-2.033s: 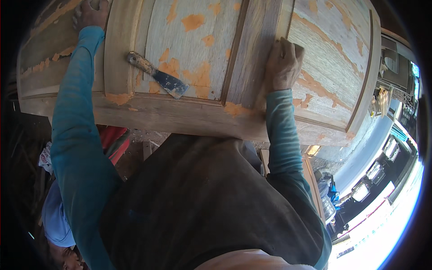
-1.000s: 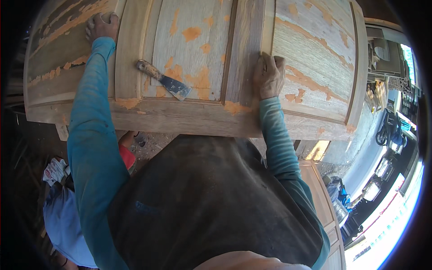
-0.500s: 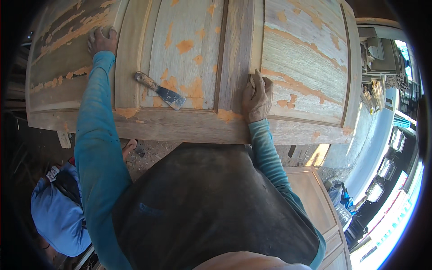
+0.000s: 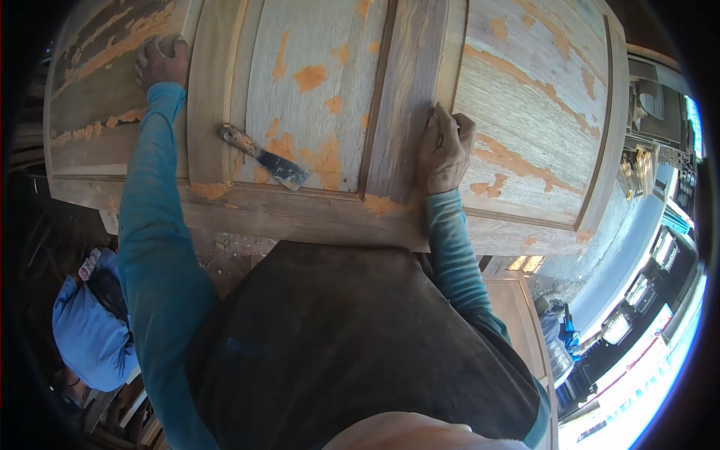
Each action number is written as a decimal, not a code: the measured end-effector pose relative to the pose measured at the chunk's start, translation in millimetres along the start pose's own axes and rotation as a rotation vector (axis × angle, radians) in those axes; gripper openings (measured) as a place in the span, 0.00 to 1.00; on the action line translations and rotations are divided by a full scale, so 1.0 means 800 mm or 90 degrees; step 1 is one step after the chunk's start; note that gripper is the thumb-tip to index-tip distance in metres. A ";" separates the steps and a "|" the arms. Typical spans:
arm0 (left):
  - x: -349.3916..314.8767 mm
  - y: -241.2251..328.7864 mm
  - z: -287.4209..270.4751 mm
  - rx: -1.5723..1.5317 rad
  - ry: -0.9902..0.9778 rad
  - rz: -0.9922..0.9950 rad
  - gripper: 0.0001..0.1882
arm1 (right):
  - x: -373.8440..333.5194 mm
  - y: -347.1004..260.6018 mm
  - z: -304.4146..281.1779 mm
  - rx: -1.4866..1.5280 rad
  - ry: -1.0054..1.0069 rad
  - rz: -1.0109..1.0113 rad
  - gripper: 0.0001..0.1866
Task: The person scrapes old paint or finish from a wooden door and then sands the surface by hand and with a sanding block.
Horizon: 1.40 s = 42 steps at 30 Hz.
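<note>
A wooden panel door [image 4: 409, 90] lies flat before me, patched with orange filler. My left hand [image 4: 163, 63] rests on the left panel beside a long filler streak, its fingers apart. On the stile between the middle and right panels, my right hand [image 4: 446, 150] is closed, thumb and fingers pinched together along the panel's moulded edge. Whatever it may grip is hidden by the fingers. A putty knife [image 4: 264, 157] with a worn, smeared handle lies across the lower part of the middle panel, its blade pointing right; neither hand touches it.
Another wooden panel door [image 4: 517, 307] stands below on the right. At lower left is a person in blue clothing [image 4: 90, 330], close to lengths of timber. Wood pieces [image 4: 641, 172] and plastic-wrapped items [image 4: 559, 352] sit along the right side.
My right hand has slid slightly farther away along the stile, still pinched. My left hand has shifted a little left on its panel. The putty knife stays in place; the view has tilted slightly.
</note>
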<state>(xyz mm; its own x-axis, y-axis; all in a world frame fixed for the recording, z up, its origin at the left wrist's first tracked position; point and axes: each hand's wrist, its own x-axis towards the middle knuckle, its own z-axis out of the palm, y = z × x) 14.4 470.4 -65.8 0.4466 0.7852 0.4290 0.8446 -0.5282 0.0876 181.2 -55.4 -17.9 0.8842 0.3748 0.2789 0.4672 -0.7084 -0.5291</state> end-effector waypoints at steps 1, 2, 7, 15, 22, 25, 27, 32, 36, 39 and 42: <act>0.000 -0.005 -0.008 0.011 -0.007 -0.001 0.36 | 0.020 0.001 0.008 -0.016 0.006 -0.026 0.14; 0.004 -0.005 -0.009 0.013 -0.008 -0.003 0.36 | 0.065 0.003 0.024 -0.036 0.022 -0.057 0.14; 0.015 -0.001 0.019 -0.007 -0.008 0.016 0.36 | 0.251 0.026 0.083 -0.080 0.031 -0.068 0.16; 0.009 -0.010 -0.001 -0.009 -0.008 0.006 0.39 | 0.013 -0.002 0.000 -0.002 0.010 -0.075 0.15; 0.015 -0.016 0.011 -0.005 -0.035 0.017 0.39 | 0.201 0.017 0.073 -0.042 0.024 -0.010 0.14; 0.009 -0.011 0.007 -0.020 -0.044 -0.010 0.39 | 0.232 0.010 0.071 -0.024 0.036 -0.068 0.12; 0.010 -0.003 0.003 -0.040 -0.037 -0.026 0.38 | 0.231 0.018 0.077 -0.008 0.032 -0.060 0.14; 0.011 -0.015 0.012 -0.001 -0.011 0.012 0.36 | 0.184 0.007 0.051 -0.073 -0.028 -0.066 0.13; 0.010 -0.006 0.002 -0.031 -0.017 0.010 0.36 | 0.043 -0.016 -0.020 -0.118 -0.092 -0.089 0.14; 0.008 0.005 -0.001 -0.014 -0.023 -0.001 0.36 | -0.035 -0.020 -0.052 -0.074 -0.101 -0.053 0.14; 0.005 0.010 -0.005 -0.028 -0.020 -0.003 0.36 | -0.054 -0.022 -0.061 -0.082 -0.088 -0.050 0.14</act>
<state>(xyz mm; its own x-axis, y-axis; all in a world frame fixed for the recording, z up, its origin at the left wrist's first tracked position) 21.9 467.9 -60.3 0.4518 0.7975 0.3998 0.8337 -0.5370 0.1291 135.0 -88.2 18.5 0.8403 0.5048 0.1977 0.5393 -0.7408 -0.4006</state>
